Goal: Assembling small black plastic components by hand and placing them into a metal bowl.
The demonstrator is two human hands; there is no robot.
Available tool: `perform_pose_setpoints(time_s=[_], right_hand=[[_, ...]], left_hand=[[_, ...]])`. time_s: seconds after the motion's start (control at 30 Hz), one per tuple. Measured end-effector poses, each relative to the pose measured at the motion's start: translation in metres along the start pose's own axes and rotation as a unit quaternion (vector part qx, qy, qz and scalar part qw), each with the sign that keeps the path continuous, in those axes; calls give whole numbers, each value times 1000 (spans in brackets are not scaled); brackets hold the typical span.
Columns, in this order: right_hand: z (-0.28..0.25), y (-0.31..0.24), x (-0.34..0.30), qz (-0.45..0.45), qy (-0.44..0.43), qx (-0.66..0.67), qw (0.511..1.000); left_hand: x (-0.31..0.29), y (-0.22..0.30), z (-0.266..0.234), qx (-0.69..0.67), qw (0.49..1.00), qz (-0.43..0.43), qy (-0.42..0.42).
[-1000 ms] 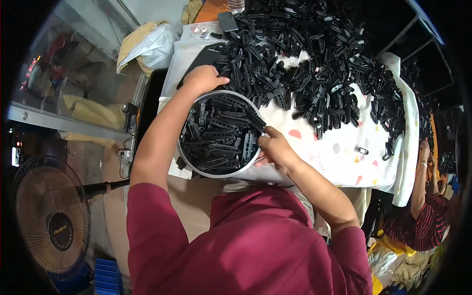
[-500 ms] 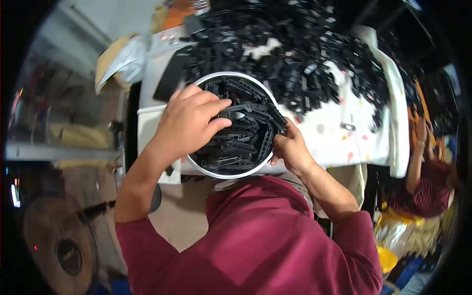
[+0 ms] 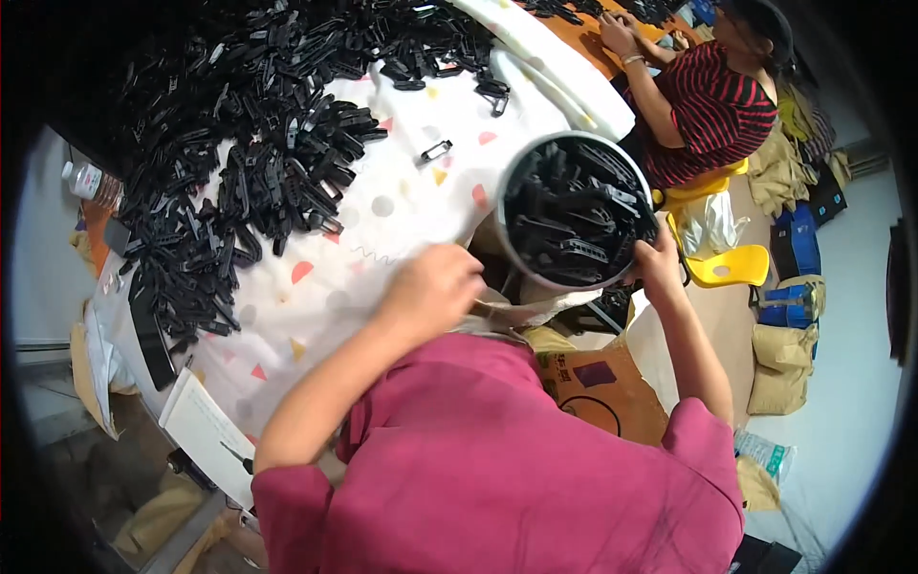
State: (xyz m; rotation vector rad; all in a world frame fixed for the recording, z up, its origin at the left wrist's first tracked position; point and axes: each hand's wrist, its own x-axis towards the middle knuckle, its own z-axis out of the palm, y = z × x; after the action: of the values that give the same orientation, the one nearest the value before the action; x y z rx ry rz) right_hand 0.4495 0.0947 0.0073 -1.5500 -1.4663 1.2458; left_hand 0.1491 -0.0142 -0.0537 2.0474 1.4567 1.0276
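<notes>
A round bucket with a pale rim [image 3: 500, 215] is lifted off to the right of the table, tilted a little, and filled with long black plastic clip-like pieces [image 3: 574, 215]. My right hand [image 3: 658, 260] grips its right rim. Below the bucket, a pale woven sack [image 3: 545, 311] hangs with its mouth partly open at the table's front edge. Curled at the left edge of that mouth is my left hand [image 3: 440, 289], its fingers closed on the sack. Part of the sack's inside is hidden by the bucket.
Heaps of black pieces [image 3: 277, 143] cover the far left of the patterned tablecloth [image 3: 316, 306]. One loose piece [image 3: 436, 151] lies apart. A rolled white edge [image 3: 564, 72] borders the table. Another person [image 3: 708, 115] works at the right, beside a yellow stool [image 3: 727, 268]. A cardboard box [image 3: 612, 383] stands below.
My view has turned right. The bucket has moved from the table's left front to above the sack, carried by my right hand. My left hand has left the pieces for the sack's edge.
</notes>
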Motion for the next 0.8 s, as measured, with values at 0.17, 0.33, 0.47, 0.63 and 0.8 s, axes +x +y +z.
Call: perform_pose_setpoints(time_s=[0.17, 0.33, 0.47, 0.63, 0.8], right_hand=[[-9, 44, 3, -131, 115, -439, 881], [-4, 82, 10, -336, 170, -555, 742], [3, 62, 21, -441, 194, -588, 649], [-1, 13, 22, -417, 228, -484, 735], [76, -32, -18, -236, -55, -11, 970]], left_hand=[[-7, -35, 113, 236, 939, 134, -213], [-15, -25, 107, 216, 934, 124, -255], [-17, -29, 106, 208, 933, 118, -269], [-15, -1, 71, 39, 999, -5, -28], [-45, 39, -43, -132, 925, -240, 263]])
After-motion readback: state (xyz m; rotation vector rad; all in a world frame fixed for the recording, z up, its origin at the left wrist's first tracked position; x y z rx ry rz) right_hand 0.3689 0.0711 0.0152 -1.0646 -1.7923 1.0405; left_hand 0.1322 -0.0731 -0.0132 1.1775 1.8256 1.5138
